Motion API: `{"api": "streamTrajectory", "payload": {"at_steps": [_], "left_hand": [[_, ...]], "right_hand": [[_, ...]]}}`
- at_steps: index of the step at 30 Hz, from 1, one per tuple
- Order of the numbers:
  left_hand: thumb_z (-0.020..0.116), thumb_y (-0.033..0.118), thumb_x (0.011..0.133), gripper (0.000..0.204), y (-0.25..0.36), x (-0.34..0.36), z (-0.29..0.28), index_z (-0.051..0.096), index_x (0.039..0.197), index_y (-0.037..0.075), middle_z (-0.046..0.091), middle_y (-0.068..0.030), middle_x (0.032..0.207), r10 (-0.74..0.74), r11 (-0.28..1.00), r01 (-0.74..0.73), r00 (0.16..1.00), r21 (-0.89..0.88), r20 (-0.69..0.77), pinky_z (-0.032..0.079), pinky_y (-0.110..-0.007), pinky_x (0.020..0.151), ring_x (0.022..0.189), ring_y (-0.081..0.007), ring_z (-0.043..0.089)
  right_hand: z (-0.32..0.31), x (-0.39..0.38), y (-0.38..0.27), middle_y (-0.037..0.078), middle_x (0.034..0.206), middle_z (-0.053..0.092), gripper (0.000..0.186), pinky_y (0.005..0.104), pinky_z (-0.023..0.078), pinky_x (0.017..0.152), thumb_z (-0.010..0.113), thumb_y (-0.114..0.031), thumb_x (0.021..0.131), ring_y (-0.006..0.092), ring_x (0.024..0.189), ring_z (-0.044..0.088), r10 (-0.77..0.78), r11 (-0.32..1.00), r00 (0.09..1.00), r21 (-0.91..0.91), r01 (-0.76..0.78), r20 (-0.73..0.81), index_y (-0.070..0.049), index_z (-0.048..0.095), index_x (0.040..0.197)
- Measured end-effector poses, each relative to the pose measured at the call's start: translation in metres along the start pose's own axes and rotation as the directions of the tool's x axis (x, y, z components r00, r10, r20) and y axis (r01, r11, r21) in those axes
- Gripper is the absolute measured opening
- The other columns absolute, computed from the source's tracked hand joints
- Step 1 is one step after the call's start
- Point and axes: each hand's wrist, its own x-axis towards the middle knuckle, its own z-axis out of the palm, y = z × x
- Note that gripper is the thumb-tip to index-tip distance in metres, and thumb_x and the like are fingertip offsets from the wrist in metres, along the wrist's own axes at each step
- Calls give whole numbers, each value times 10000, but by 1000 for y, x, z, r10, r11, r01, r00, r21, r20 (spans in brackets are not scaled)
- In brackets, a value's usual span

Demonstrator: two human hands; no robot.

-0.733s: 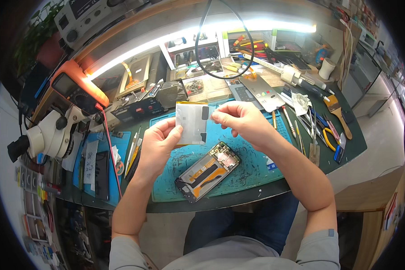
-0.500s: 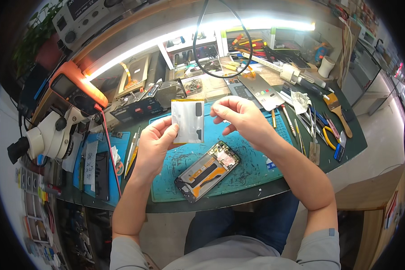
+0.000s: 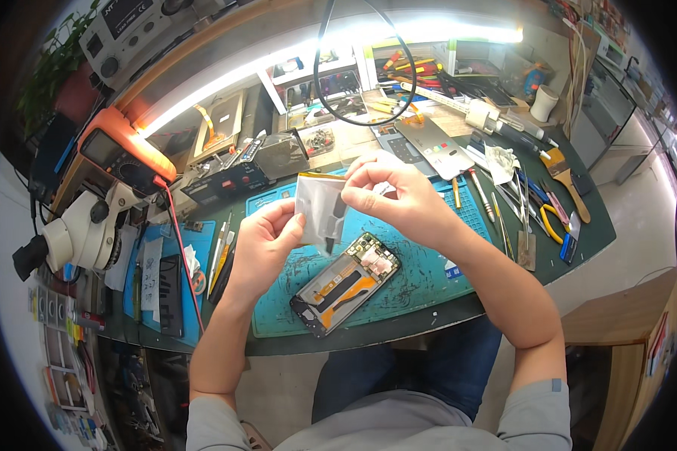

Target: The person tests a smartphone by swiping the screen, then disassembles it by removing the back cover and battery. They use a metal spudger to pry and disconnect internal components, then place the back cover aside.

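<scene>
A flat silvery phone battery (image 3: 318,208), with a yellow strip along its top edge and dark patches on its face, is held up above the blue mat. My left hand (image 3: 269,239) grips its left side between thumb and fingers. At its upper right edge my right hand (image 3: 399,194) is closed in a pinch, the fingertips partly covering that corner. A small white scrap (image 3: 384,188) shows among the right fingers. Below lies an opened phone (image 3: 346,282), tilted on the mat, its circuit board and orange flex cables exposed.
The blue work mat (image 3: 429,282) covers the dark bench. Tweezers, pliers (image 3: 555,225) and a brush (image 3: 568,184) lie to the right. An orange multimeter (image 3: 124,154) and a white microscope (image 3: 71,233) stand left. A black cable loop (image 3: 317,83) hangs overhead, near a back cover (image 3: 436,146).
My right hand has moved left onto the battery's upper right edge, its fingers now touching it. The battery has tilted, while the left hand still holds it. The opened phone stays put.
</scene>
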Motion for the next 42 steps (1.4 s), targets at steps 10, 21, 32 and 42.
{"api": "streamTrajectory", "payload": {"at_steps": [10, 21, 32, 42], "left_hand": [[573, 111, 1006, 330, -7, 3, -9, 582, 1282, -70, 686, -127, 1151, -31, 979, 39, 999, -198, 39, 589, -351, 895, 1012, -174, 685], [558, 134, 1011, 333, -7, 4, -7, 584, 1289, -48, 684, -120, 1149, -107, 928, 133, 990, -347, 93, 607, -361, 878, 1006, -185, 697], [568, 121, 1001, 347, -8, 7, -11, 564, 1287, -74, 685, -151, 1153, -111, 867, 133, 991, -480, 73, 622, -347, 866, 1009, -192, 710], [562, 111, 1005, 348, -8, 7, -13, 551, 1286, -93, 682, -171, 1165, -96, 858, 108, 994, -503, 48, 613, -357, 889, 1023, -219, 710]], "right_hand": [[-2, 1, -11, 23, 929, 719, 257, 221, 458, 649, 740, -202, 905, 72, 795, 637, 245, 946, 969, 224, -234, -24, -39, 678, 1094], [1, 3, 2, 49, 930, 720, 315, 239, 499, 752, 742, -155, 897, 84, 851, 640, 215, 964, 969, 183, -191, -119, -15, 648, 1162], [11, 2, 2, 87, 1144, 664, 505, 309, 554, 858, 728, -223, 923, 150, 1026, 653, 374, 666, 903, 617, -419, 209, -11, 532, 1337], [9, 0, 3, 62, 1076, 682, 534, 285, 544, 840, 753, -181, 907, 115, 979, 646, 371, 697, 901, 574, -429, 224, -13, 516, 1356]]}}
